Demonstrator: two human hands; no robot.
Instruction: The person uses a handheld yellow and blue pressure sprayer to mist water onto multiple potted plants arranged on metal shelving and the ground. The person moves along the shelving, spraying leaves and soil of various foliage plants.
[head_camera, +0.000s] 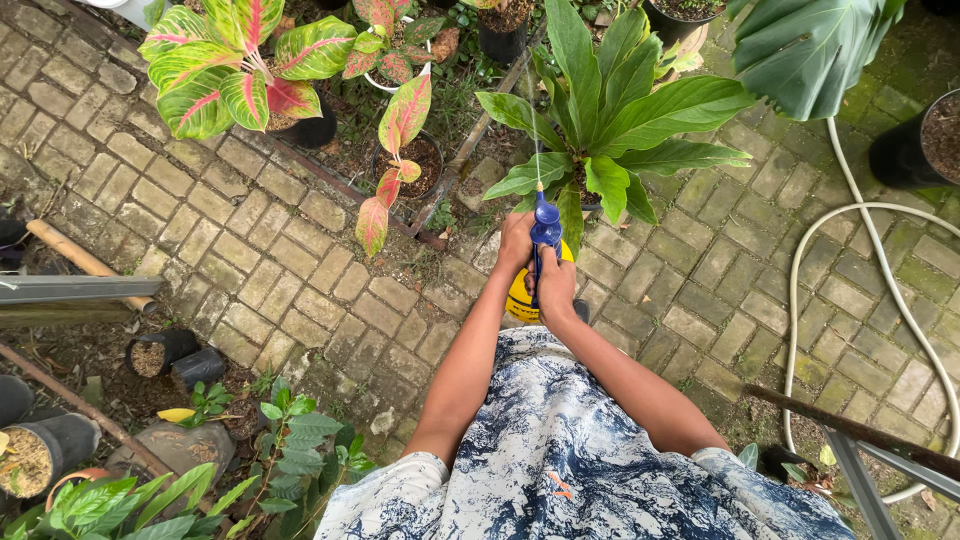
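Looking straight down here: both arms stretch out in front of a blue-and-white patterned shirt (590, 450), and both hands meet on a spray bottle (540, 262) held over the brick paving (250, 250). The bottle has a blue pump head on top and a yellow body that peeks out underneath the hands. The left hand (516, 243) is wrapped around the left side of the blue head, fingers curled closed on it. The right hand (556, 283) sits just below and to the right, also curled tight around the sprayer, though I can't tell exactly which finger is on the trigger. The nozzle points up-frame toward a big green-leaved potted plant (610, 120), and a thin stream of water (533, 110) runs from the nozzle up past its leaves. So the bottle is right at the near edge of that plant, almost touching the lowest leaves. To the left of it stand a couple of pink-and-green leafed plants (235, 70) in dark pots. A pale garden hose (800, 290) loops across the bricks on the right side, well apart from the hands. Down in the lower left are a few small black pots (160, 352) with soil and more green foliage.
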